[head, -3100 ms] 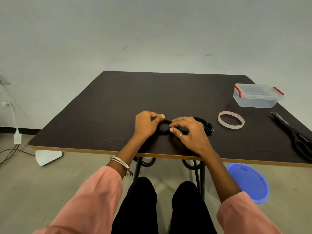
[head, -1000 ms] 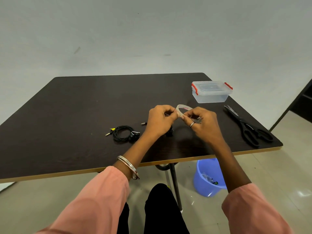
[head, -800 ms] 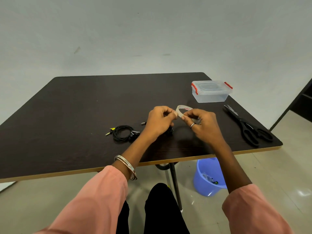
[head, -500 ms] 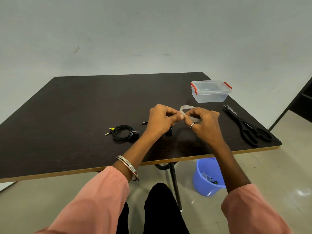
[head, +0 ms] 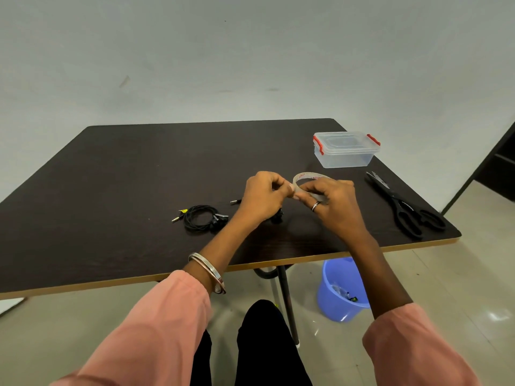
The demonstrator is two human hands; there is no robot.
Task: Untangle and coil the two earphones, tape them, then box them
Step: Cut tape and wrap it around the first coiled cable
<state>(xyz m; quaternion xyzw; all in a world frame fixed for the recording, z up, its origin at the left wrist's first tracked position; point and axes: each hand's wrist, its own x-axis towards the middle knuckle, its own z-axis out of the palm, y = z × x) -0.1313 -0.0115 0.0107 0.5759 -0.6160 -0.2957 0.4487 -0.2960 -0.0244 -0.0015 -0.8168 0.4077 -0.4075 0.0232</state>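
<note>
On the dark table [head: 139, 168], the closed clear box [head: 346, 149] holds nothing visible. Left hand [head: 262, 197] and right hand [head: 333, 204] both pinch the tape roll [head: 308, 177] above it. One coiled black earphone [head: 201, 217] lies left; another hides beneath the hands.

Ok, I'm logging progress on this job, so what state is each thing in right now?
Coiled earphone: lying on the table, untaped.
Second earphone: mostly hidden behind the hands, state unclear.
Tape roll: held up off the table by both hands.
Left hand: pinching the tape.
Right hand: gripping the roll.
Box: lid on.
Scissors: closed, lying flat.
Bucket: upright on the floor.
</note>
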